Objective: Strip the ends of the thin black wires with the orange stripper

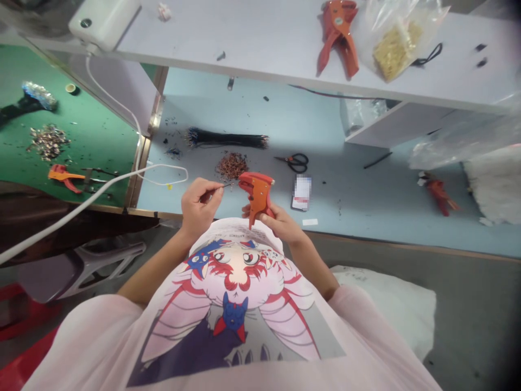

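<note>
My left hand (200, 207) is closed, thumb against fingers, pinching a thin dark wire (228, 185) whose tip points right. In my right hand (282, 221) is an orange-red wire stripper (259, 194), held upright with its jaw end toward the wire. A small gap seems to lie between wire tip and tool. Just beyond, a pile of copper-coloured bits (232, 165) rests on the blue table (325, 163). Behind it lies a bundle of black wires (228, 139) with bluish ends at the left.
Black-handled scissors (299, 162) and a phone (301, 192) lie right of the tool. A white shelf (260, 41) crosses above, bearing another wire stripper (338, 41) and a bag of yellow pieces (396, 49). A white cable (89, 203) hangs at left. Another stripper (437, 193) lies far right.
</note>
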`<control>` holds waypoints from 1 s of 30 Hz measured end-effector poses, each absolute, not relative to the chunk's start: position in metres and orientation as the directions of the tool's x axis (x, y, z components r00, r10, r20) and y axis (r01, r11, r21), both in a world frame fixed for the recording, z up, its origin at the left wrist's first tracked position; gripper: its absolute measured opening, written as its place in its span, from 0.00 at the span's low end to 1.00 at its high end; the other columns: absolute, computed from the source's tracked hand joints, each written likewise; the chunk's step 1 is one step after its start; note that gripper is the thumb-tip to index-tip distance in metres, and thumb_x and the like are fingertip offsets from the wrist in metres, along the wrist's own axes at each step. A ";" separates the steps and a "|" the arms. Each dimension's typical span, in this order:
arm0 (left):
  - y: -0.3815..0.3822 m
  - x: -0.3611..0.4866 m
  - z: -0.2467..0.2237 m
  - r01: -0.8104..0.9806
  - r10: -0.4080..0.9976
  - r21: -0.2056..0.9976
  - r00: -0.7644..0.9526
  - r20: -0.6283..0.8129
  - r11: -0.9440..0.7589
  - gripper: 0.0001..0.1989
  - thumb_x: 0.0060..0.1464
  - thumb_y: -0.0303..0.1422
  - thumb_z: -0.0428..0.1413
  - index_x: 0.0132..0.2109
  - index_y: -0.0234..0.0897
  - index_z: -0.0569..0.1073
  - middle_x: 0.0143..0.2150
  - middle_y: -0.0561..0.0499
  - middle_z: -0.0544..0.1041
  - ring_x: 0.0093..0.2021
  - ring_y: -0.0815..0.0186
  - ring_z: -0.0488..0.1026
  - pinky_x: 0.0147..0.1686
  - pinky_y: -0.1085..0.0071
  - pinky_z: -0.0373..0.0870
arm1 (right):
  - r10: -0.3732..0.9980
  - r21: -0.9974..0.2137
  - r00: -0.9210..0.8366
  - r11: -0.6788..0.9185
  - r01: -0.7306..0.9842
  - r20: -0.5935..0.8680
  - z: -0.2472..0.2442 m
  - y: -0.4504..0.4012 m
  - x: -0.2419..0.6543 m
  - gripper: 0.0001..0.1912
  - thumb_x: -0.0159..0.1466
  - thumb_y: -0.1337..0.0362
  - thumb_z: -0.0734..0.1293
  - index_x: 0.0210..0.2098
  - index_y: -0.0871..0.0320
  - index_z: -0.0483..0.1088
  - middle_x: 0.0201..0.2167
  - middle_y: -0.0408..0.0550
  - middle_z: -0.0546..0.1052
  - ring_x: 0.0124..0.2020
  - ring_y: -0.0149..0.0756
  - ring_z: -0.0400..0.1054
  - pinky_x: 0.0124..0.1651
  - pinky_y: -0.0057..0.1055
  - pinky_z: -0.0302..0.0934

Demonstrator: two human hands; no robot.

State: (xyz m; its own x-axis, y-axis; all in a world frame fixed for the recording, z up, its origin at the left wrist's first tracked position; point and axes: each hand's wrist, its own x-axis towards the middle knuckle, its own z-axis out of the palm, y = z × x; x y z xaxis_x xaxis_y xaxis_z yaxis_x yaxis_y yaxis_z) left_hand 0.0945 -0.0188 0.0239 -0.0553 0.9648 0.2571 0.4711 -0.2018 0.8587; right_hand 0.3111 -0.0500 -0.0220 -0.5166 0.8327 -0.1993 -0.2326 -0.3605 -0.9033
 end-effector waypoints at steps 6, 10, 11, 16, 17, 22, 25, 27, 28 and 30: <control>-0.019 0.093 0.022 0.501 0.963 0.840 -0.041 0.265 -0.210 0.05 0.54 0.32 0.55 0.35 0.38 0.75 0.28 0.54 0.70 0.27 0.73 0.64 0.29 0.74 0.62 | 0.751 -0.771 -0.613 -0.535 -0.344 -0.247 -0.019 -0.051 0.313 0.23 0.61 0.58 0.68 0.53 0.60 0.64 0.42 0.54 0.73 0.40 0.39 0.71 0.42 0.40 0.68; -0.020 0.094 0.025 0.524 0.950 0.811 -0.009 0.312 -0.261 0.04 0.54 0.31 0.56 0.35 0.38 0.75 0.28 0.53 0.71 0.28 0.72 0.64 0.29 0.74 0.62 | 0.732 -0.737 -0.616 -0.581 -0.345 -0.289 -0.017 -0.050 0.313 0.24 0.60 0.58 0.68 0.53 0.61 0.64 0.39 0.53 0.73 0.37 0.39 0.72 0.40 0.39 0.69; -0.020 0.095 0.025 0.532 0.946 0.800 0.006 0.323 -0.276 0.04 0.54 0.30 0.56 0.35 0.38 0.75 0.28 0.53 0.71 0.27 0.72 0.64 0.29 0.73 0.62 | 0.729 -0.731 -0.616 -0.590 -0.343 -0.300 -0.016 -0.050 0.312 0.24 0.60 0.58 0.68 0.54 0.61 0.63 0.39 0.53 0.73 0.37 0.39 0.72 0.40 0.39 0.68; -0.021 0.093 0.024 0.570 0.938 0.762 0.047 0.344 -0.308 0.04 0.54 0.30 0.56 0.35 0.38 0.75 0.26 0.53 0.70 0.26 0.72 0.62 0.29 0.73 0.62 | 0.730 -0.718 -0.620 -0.593 -0.364 -0.289 -0.012 -0.050 0.311 0.26 0.59 0.57 0.68 0.54 0.61 0.63 0.37 0.52 0.74 0.36 0.39 0.71 0.40 0.38 0.67; -0.021 0.093 0.023 0.573 0.937 0.759 0.051 0.344 -0.310 0.04 0.54 0.30 0.55 0.35 0.38 0.76 0.26 0.53 0.70 0.26 0.72 0.62 0.29 0.73 0.62 | 0.729 -0.721 -0.625 -0.589 -0.366 -0.279 -0.012 -0.051 0.311 0.26 0.59 0.57 0.69 0.53 0.61 0.63 0.37 0.52 0.74 0.36 0.39 0.71 0.39 0.38 0.67; -0.022 0.093 0.023 0.574 0.933 0.749 0.077 0.352 -0.331 0.04 0.54 0.30 0.56 0.36 0.38 0.76 0.28 0.52 0.71 0.26 0.72 0.63 0.29 0.73 0.63 | 0.714 -0.738 -0.653 -0.580 -0.346 -0.254 -0.008 -0.052 0.309 0.24 0.59 0.58 0.69 0.52 0.62 0.64 0.37 0.52 0.73 0.35 0.39 0.71 0.39 0.38 0.67; -0.023 0.093 0.023 0.573 0.932 0.746 0.092 0.351 -0.338 0.04 0.53 0.29 0.56 0.35 0.38 0.76 0.29 0.52 0.72 0.26 0.71 0.63 0.29 0.73 0.63 | 0.711 -0.750 -0.659 -0.570 -0.336 -0.245 -0.008 -0.052 0.307 0.23 0.60 0.58 0.68 0.52 0.61 0.63 0.36 0.52 0.73 0.35 0.38 0.71 0.38 0.38 0.67; -0.023 0.093 0.023 0.569 0.928 0.744 0.102 0.358 -0.349 0.03 0.53 0.29 0.56 0.35 0.38 0.75 0.29 0.52 0.72 0.26 0.71 0.63 0.28 0.73 0.63 | 0.718 -0.769 -0.658 -0.547 -0.330 -0.228 -0.009 -0.053 0.306 0.22 0.61 0.58 0.67 0.51 0.62 0.64 0.35 0.51 0.73 0.34 0.37 0.71 0.37 0.37 0.67; -0.023 0.093 0.023 0.568 0.926 0.743 0.106 0.362 -0.355 0.03 0.53 0.29 0.56 0.35 0.38 0.75 0.29 0.52 0.71 0.26 0.71 0.63 0.28 0.73 0.63 | 0.723 -0.781 -0.655 -0.534 -0.326 -0.221 -0.009 -0.053 0.305 0.21 0.61 0.57 0.67 0.50 0.62 0.64 0.35 0.51 0.73 0.33 0.37 0.71 0.35 0.36 0.67; -0.024 0.093 0.023 0.568 0.924 0.740 0.111 0.366 -0.361 0.03 0.53 0.29 0.56 0.35 0.38 0.75 0.28 0.52 0.71 0.26 0.71 0.63 0.28 0.73 0.63 | 0.730 -0.803 -0.649 -0.511 -0.309 -0.215 -0.010 -0.053 0.304 0.19 0.62 0.56 0.66 0.47 0.62 0.65 0.32 0.49 0.73 0.30 0.35 0.70 0.33 0.34 0.67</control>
State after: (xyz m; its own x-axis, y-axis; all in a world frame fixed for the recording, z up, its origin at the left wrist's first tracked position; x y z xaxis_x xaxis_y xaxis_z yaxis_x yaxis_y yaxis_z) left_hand 0.0932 -0.0236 0.0229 0.1113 0.9239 0.3660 0.5678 -0.3613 0.7396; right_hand 0.3043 -0.0527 -0.0100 -0.6485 0.7301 -0.2152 -0.3085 -0.5106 -0.8025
